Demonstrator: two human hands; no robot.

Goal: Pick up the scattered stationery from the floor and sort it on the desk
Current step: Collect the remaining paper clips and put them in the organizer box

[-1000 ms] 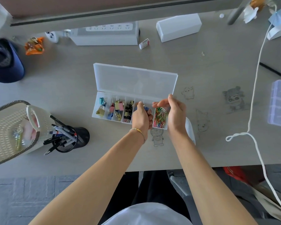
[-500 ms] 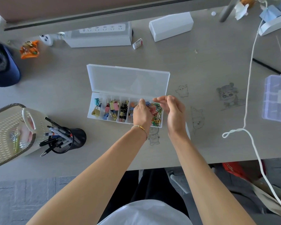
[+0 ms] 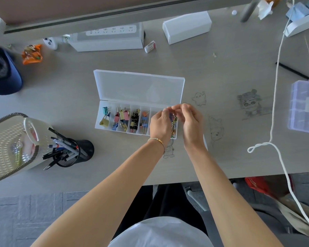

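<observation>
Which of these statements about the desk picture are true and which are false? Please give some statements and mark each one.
1. The lid of the clear organizer box is open. True.
2. Both hands are above the leftmost compartment of the box. False: the left hand and the right hand are over the rightmost compartment, where the coloured paper clips lie.
3. The black mesh pen cup stands upright. False: it is tipped toward the left, against the white basket.
4. The binder clips lie in the box's compartments. True.
5. A white power strip lies at the far edge of the desk. True.
</observation>
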